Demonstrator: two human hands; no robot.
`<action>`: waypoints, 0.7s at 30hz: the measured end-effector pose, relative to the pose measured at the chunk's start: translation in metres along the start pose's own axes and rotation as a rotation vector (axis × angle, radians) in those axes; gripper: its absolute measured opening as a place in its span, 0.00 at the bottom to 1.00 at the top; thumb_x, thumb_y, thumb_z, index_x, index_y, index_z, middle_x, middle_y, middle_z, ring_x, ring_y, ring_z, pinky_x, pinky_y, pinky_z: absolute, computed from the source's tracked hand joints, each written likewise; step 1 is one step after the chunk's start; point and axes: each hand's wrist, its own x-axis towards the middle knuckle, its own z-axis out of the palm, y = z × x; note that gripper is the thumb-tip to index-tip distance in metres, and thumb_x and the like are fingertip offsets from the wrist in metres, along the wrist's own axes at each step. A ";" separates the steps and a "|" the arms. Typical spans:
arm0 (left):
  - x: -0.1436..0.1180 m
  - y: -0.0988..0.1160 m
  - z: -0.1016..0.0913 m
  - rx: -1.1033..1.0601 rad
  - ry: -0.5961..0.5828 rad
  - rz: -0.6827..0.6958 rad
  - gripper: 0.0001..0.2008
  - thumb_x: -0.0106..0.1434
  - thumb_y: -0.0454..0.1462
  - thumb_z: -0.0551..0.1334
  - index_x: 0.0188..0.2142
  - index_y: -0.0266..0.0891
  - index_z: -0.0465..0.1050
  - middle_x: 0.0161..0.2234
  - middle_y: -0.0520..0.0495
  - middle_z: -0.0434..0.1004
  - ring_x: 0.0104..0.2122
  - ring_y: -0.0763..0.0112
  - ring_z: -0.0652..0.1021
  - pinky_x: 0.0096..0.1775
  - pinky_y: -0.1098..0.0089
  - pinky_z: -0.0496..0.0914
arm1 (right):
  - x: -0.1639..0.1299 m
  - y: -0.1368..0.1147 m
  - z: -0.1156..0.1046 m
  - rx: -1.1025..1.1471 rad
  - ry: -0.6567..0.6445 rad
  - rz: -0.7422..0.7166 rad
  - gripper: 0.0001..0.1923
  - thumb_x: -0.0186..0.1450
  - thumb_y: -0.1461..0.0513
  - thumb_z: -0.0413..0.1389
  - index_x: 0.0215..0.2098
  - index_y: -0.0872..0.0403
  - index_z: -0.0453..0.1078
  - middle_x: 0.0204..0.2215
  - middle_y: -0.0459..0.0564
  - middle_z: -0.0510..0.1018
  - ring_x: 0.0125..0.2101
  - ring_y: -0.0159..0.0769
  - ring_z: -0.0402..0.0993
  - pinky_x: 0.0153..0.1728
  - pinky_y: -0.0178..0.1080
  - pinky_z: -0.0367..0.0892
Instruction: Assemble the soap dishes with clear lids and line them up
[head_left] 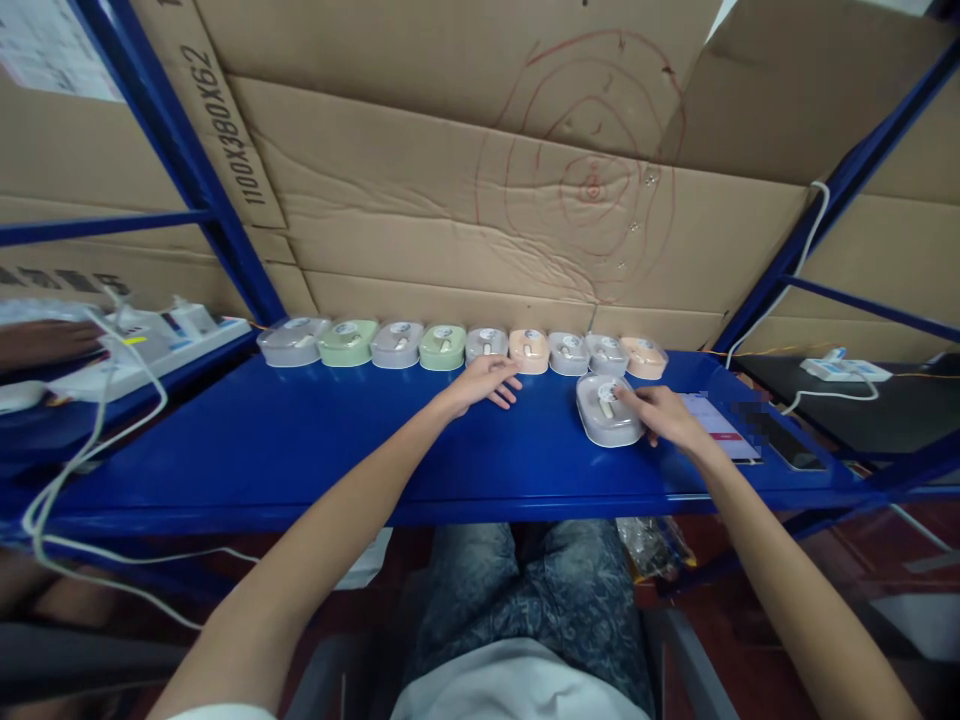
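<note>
A rounded square grey box (600,427) with a clear lid and a round label sits on the blue table, in front of the row. My right hand (663,414) grips its right side, thumb on the lid and fingers down the edge. My left hand (484,384) holds nothing, fingers apart, just in front of the row. Nearest to it are a grey box (477,346) and a peach box (529,366). Other boxes of the same shape line the back edge, among them a green box (349,350) and a peach box (646,366) at the right end.
Right of my right hand lie a tablet (712,425) with a lit screen and a dark phone (787,448). Cardboard (420,200) walls the back, between blue frame posts. At left, another person's hand (52,343) is near a power strip (150,365) and loose white cables (56,500).
</note>
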 end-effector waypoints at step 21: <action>-0.004 0.007 0.004 0.168 -0.069 -0.043 0.10 0.74 0.42 0.70 0.44 0.36 0.81 0.39 0.37 0.87 0.33 0.63 0.85 0.33 0.66 0.79 | 0.024 0.050 -0.047 -0.448 0.075 -0.100 0.26 0.76 0.46 0.52 0.53 0.53 0.85 0.35 0.55 0.90 0.38 0.53 0.88 0.39 0.42 0.73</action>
